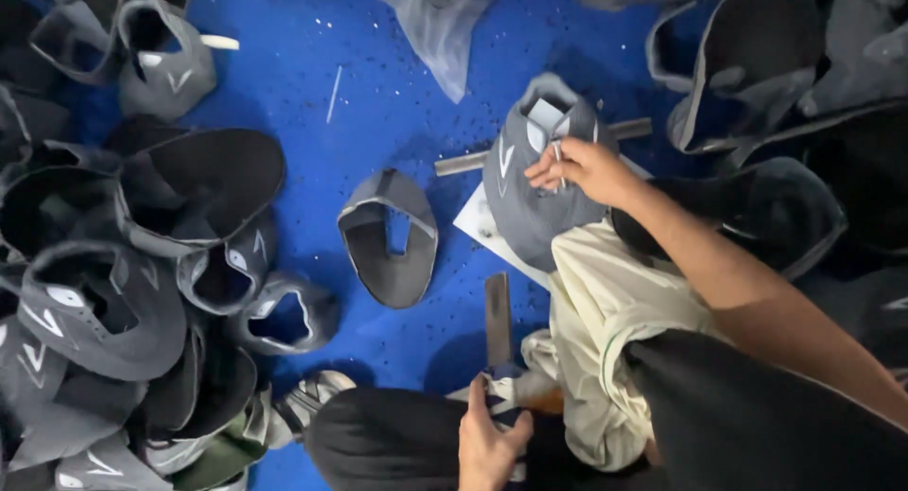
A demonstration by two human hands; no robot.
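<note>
Fingers (547, 172) of the right hand (579, 169) were pinched shut on a thin pale nail-like pin (559, 160), its tip resting on the grey shoe upper (530, 193) that sat over a metal bar (463, 163) and a white sheet (478, 224) on the blue floor (378, 94). The left hand (487, 444) was curled closed around the wrapped handle of a hammer-like tool (497, 321), its flat head pointing up toward the upper.

To my eye, doing this well meant keeping the pin upright and pressed steadily where the upper lay on the bar, with the fingertips low and clear of the top end.

The right forearm reached in from the lower right, wrist bent slightly down, knuckles toward the camera. The left hand sat low between the knees, thumb over the handle. One loose grey upper (390, 236) lay just left of centre, apart from both hands; a heap of others (104, 292) lay further left.
</note>
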